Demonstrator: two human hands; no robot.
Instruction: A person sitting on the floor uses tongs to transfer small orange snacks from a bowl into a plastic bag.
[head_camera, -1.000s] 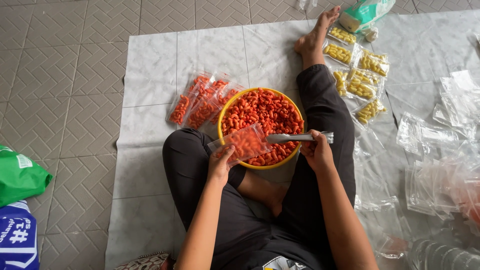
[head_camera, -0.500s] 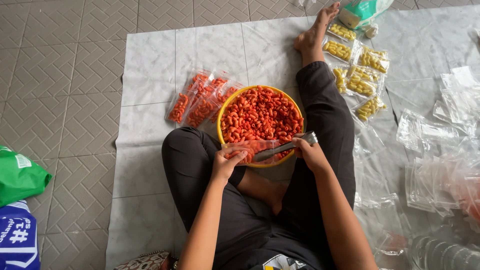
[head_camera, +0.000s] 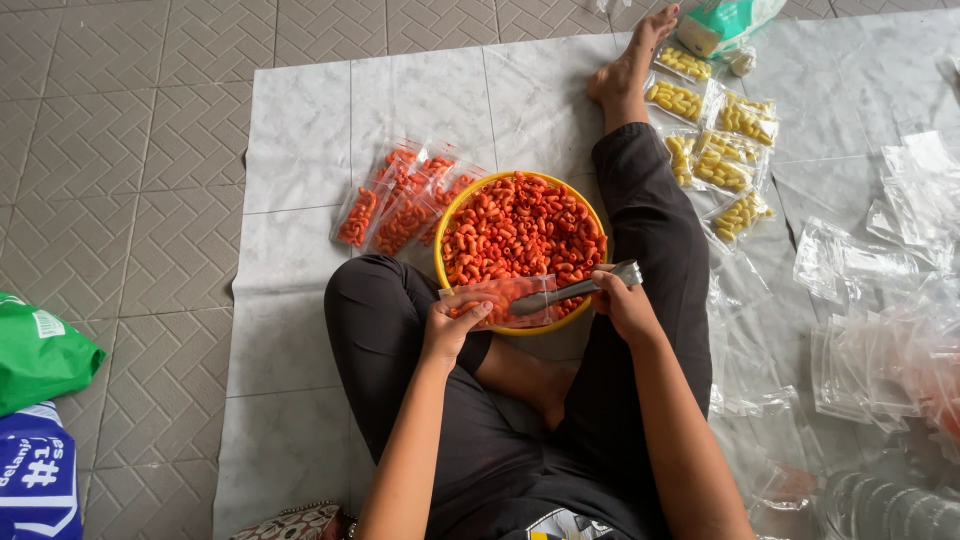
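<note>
The person sits cross-legged on a pale marble-patterned mat (head_camera: 300, 330), and both hands work at the near rim of a round yellow bowl (head_camera: 452, 215). The left hand (head_camera: 452, 325) is curled, fingers pinching the near edge of a small clear plastic bag (head_camera: 505, 298) held at the bowl's front rim; the bag already holds some orange pieces. The right hand (head_camera: 622, 302) is closed around the handle of a metal scoop (head_camera: 575, 290), whose narrow tip pokes into the bag's mouth. How much the scoop carries cannot be made out through the crinkled film.

The bowl is heaped with orange-red curled macaroni snacks (head_camera: 520, 230), matte and ridged. Just left of the bowl lie several filled orange snack packets (head_camera: 395, 205), glossy, overlapping one another on the mat. Right of the bowl, past the person's black-trousered knee, flat clear empty bags (head_camera: 860, 270) lie in loose piles, and their outlines blur into each other. Beyond the bowl to the right, beside the bare foot (head_camera: 630, 65), sit packets of yellow snacks (head_camera: 715, 150). A teal-and-white package (head_camera: 725, 20) is cut off by the top edge. Far left of the bowl, a green bag (head_camera: 40, 350) and a blue printed bag (head_camera: 40, 475) are cropped by the frame.
</note>
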